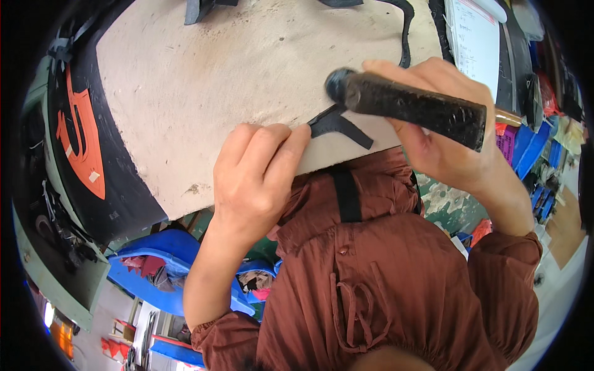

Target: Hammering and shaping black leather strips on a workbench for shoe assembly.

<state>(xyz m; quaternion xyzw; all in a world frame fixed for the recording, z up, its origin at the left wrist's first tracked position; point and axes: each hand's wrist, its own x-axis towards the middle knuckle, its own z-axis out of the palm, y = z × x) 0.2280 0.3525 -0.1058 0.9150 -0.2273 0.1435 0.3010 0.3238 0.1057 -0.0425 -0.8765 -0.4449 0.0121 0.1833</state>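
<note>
A black forked strip of thin, leather-like material (340, 128) lies at the near edge of a pale board (204, 80). My left hand (257, 164) rests on the board with fingers bent and pressed together, its fingertips holding down the strip's left end. Above the strip's right part, my right hand (442, 133) grips a hammer. The dark hammer head (414, 110) is tilted, with its round face toward the left and its squared end toward the right. Its handle is mostly hidden by my hand.
More black strips (406, 31) lie along the board's far side. An orange cut-out template (86, 145) is on the dark tabletop at left. A written paper pad (473, 40) lies at far right. Blue bins (167, 247) with fabric scraps stand below the table's near edge.
</note>
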